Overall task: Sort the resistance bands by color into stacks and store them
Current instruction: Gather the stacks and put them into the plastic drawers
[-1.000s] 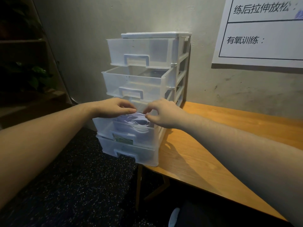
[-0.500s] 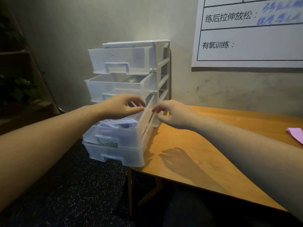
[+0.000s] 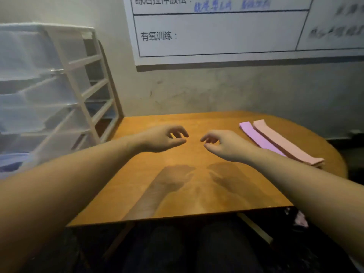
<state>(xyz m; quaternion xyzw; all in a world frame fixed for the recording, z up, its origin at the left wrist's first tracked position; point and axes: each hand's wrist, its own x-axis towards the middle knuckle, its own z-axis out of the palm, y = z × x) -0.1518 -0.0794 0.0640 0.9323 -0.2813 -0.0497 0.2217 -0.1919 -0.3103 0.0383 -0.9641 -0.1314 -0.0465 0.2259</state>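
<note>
Two flat stacks of resistance bands lie side by side at the right of the wooden table (image 3: 177,194): a purple stack (image 3: 256,136) and a pink stack (image 3: 283,142) to its right. My left hand (image 3: 163,137) and my right hand (image 3: 222,143) hover over the middle of the table, fingers loosely curled, holding nothing. My right hand is just left of the purple stack, not touching it. A clear plastic drawer unit (image 3: 59,99) stands at the table's left end, with pale blue bands (image 3: 11,160) showing in a lower drawer.
A white printed board (image 3: 226,32) hangs on the grey wall behind the table. The table's front edge runs across below my hands, with my dark-clothed legs under it. Dark floor lies to the left and right.
Both hands have left the drawer with the pale bands and swung right over the table. The view has turned right, bringing the purple and pink stacks into sight.
</note>
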